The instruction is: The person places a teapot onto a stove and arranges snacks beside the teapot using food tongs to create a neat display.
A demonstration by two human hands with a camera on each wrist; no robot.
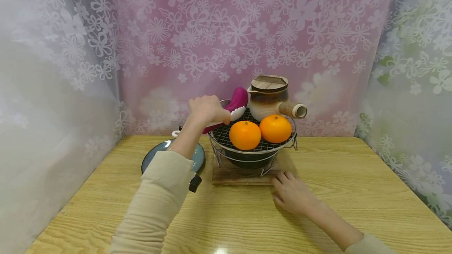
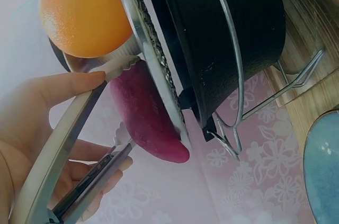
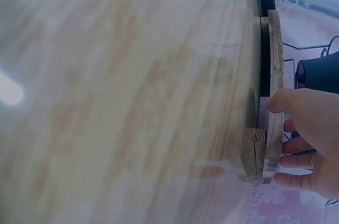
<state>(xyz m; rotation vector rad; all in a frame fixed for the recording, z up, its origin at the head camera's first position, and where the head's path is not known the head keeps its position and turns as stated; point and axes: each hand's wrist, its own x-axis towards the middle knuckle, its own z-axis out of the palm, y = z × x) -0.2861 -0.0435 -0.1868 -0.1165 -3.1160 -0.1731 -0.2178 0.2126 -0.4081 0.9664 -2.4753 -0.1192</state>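
Observation:
My left hand (image 1: pixel 208 109) holds a pair of tongs (image 2: pixel 59 152) with pale scalloped tips. Between those tips is a purple sweet potato (image 1: pixel 240 98), low over the left back of a round wire grill (image 1: pixel 221 131); in the left wrist view it lies along the grill's rim. Two oranges (image 1: pixel 245 135) sit at the front of the grill, beside a lidded clay teapot (image 1: pixel 269 103) with a side handle. At the front right corner of the wooden board (image 1: pixel 243 180) under the stove, my right hand (image 1: pixel 294 193) grips the edge, thumb on one side and fingers on the other.
Below the grill is a black stove bowl (image 1: pixel 250 160) in a wire stand with a ring handle (image 1: pixel 295 142) at its right. A blue plate (image 1: pixel 199 158) with a black handle (image 1: pixel 195 183) lies left of the board, partly behind my left forearm. Flowered curtains (image 1: pixel 233 30) surround the table.

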